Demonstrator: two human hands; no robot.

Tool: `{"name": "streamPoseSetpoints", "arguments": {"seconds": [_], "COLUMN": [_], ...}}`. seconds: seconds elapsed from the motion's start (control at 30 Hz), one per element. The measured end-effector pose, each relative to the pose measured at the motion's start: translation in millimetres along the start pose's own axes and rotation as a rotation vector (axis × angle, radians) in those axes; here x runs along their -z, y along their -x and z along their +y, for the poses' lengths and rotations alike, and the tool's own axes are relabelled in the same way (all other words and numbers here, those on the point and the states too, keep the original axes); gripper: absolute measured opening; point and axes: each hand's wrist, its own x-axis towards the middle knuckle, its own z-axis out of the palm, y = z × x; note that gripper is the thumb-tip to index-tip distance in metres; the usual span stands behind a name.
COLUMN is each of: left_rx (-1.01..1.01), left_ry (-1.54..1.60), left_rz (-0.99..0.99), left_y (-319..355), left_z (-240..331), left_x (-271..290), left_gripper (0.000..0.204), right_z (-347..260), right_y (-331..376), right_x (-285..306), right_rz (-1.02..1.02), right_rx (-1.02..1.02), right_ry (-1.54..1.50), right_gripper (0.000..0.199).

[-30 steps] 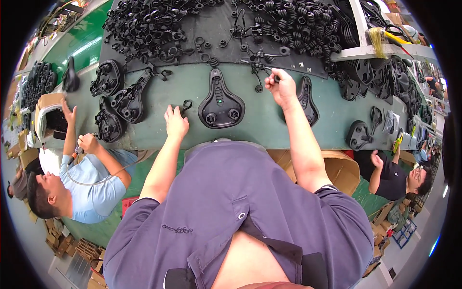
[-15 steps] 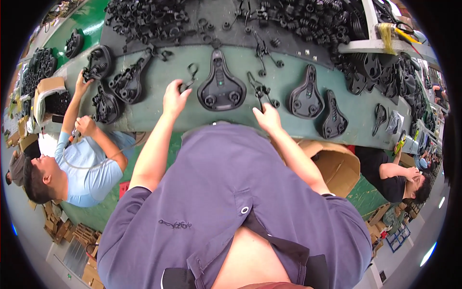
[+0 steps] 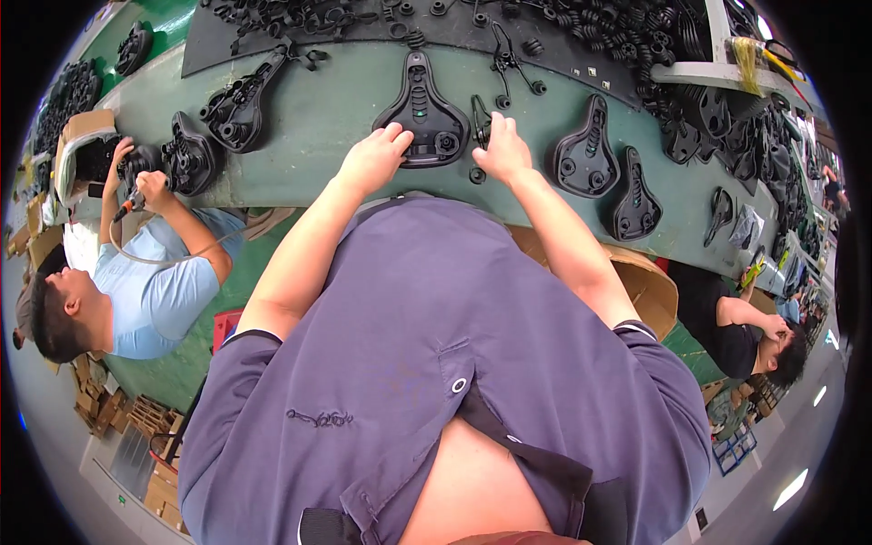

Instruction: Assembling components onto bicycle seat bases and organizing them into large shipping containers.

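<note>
A black bicycle saddle lies underside up on the green bench in front of me, its narrow nose pointing away. My left hand is at the saddle's lower left side, fingers bent down onto it. Whatever is under those fingertips is hidden. Just right of the saddle, my right hand is closed around a black wire saddle rail with round end pieces. Part of that rail is covered by my fingers. Beyond it lies another wire saddle rail.
More saddles lie to the right and left. A dark mat at the back carries heaps of small black parts. At the left, a co-worker in light blue holds a corded tool. An open cardboard box stands below the bench edge.
My left hand has moved right, from beside the saddle onto its lower left side; the looped black part it held no longer shows. My right hand shifted slightly, still holding the rail.
</note>
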Motion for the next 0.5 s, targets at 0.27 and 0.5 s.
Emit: {"name": "streamPoseSetpoints", "arguments": {"seconds": [0.27,0.5], "left_rx": [0.072,0.201], "left_ry": [0.255,0.59], "left_rz": [0.152,0.073], "left_y": [5,-5], "left_z": [-14,-27], "left_x": [-7,-5], "left_gripper": [0.053,0.049], "right_z": [-71,-111], "right_y": [-29,-95], "right_x": [89,72], "right_rz": [-0.32,-0.189], "right_rx": [-0.091,-0.089], "right_ry": [-1.269,-0.589], "right_gripper": [0.033,0.052]}}
